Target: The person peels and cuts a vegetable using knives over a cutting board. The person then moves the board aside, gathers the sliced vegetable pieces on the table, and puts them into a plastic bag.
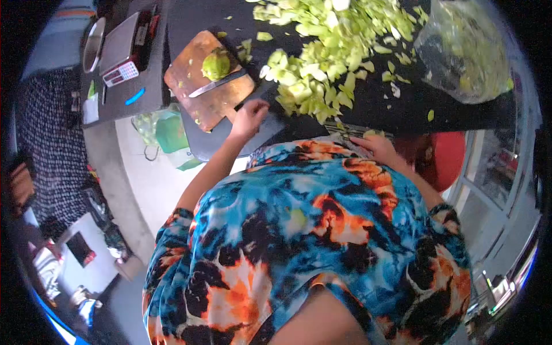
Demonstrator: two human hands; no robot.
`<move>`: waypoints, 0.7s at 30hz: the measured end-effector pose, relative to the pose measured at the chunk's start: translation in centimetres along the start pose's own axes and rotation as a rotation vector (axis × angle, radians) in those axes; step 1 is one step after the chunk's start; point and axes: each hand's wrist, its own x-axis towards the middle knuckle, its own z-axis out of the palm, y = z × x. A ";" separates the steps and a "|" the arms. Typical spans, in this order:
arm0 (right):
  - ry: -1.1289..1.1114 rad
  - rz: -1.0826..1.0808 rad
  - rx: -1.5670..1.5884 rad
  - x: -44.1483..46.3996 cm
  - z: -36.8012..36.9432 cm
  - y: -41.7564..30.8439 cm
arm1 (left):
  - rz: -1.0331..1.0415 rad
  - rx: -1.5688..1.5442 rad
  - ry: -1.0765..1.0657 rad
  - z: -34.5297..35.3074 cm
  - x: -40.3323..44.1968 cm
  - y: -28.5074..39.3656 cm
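Observation:
My left hand (250, 119) is beside the lower right corner of a wooden cutting board (201, 103), its fingers curled in; whether anything is in them cannot be seen. On the board lie a round green vegetable (216, 64) and a knife (217, 84), whose blade points to the lower left. Just in front of my body, at the table's near edge, my right hand (376, 146) has its fingers stretched out to the left, next to a pale green piece (372, 133). A large heap of chopped pale green pieces (322, 57) spreads over the dark table.
A clear plastic bag (463, 54) with green pieces inside stands at the right. To the left are a weighing scale (121, 73), a bowl (94, 45) and a blue strip (135, 96). A green bag (171, 131) hangs below. A red tub (448, 160) sits at lower right.

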 end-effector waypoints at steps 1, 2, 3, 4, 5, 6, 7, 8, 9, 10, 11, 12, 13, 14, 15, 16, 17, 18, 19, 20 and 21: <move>-0.018 -0.001 0.030 0.3 -0.2 -0.4 | 0.036 0.023 0.031 0.6 1.3 -0.4; -0.036 -0.004 0.048 0.8 -0.5 -0.4 | 0.039 -0.003 0.059 0.9 3.3 -1.7; -0.060 -0.015 0.054 1.2 -1.3 -0.4 | 0.047 -0.048 0.072 0.8 4.6 -1.1; -0.078 0.000 0.023 1.9 -2.1 -1.0 | 0.054 -0.011 0.096 0.3 6.3 -1.0; -0.073 0.036 0.048 2.7 -2.6 -1.6 | 0.053 0.024 0.122 -0.1 6.9 -1.5; -0.073 0.068 0.072 3.6 -3.2 -2.0 | 0.106 0.110 0.108 0.1 6.4 -2.5; -0.067 0.093 0.088 4.6 -3.9 -2.2 | 0.164 0.196 0.104 0.4 6.0 -3.3; 0.032 0.087 0.117 5.1 -4.6 -2.3 | 0.233 0.283 0.090 1.0 6.2 -3.7; 0.026 0.121 0.132 5.8 -6.1 -2.6 | 0.398 0.548 0.099 1.4 3.8 -1.6; 0.024 0.165 0.149 6.4 -8.1 -3.0 | 0.520 0.659 0.070 2.2 2.3 -1.7; 0.029 0.215 0.166 6.9 -9.3 -3.1 | 0.517 0.752 -0.022 2.9 0.4 -1.2; 0.080 0.199 0.135 7.4 -9.8 -2.5 | 0.607 0.738 -0.062 4.4 -0.2 -2.2; 0.112 0.240 0.162 7.9 -10.3 -1.9 | 0.785 0.841 -0.131 5.5 -0.1 -3.3; 0.121 0.284 0.188 8.2 -11.3 -1.8 | 0.852 0.832 -0.142 7.0 0.1 -4.0; 0.137 0.322 0.205 8.5 -11.8 -1.4 | 0.923 0.821 -0.139 9.0 1.1 -4.5; 0.219 0.294 0.199 8.6 -12.4 -1.1 | 1.007 0.824 -0.152 10.4 2.3 -4.1; 0.281 0.321 0.221 8.4 -12.6 -0.2 | 1.091 0.827 -0.160 11.9 3.7 -3.6; 0.346 0.346 0.244 8.1 -12.4 0.9 | 1.147 0.795 -0.153 13.4 5.2 -2.8; 0.410 0.373 0.278 7.4 -12.6 1.6 | 1.138 0.830 -0.135 14.4 6.6 -1.4; 0.400 0.547 0.345 6.4 -13.2 2.1 | 1.125 0.869 -0.132 15.0 8.0 -0.1; 0.422 0.622 0.405 5.6 -13.6 2.3 | 1.102 0.903 -0.148 14.5 8.7 1.2</move>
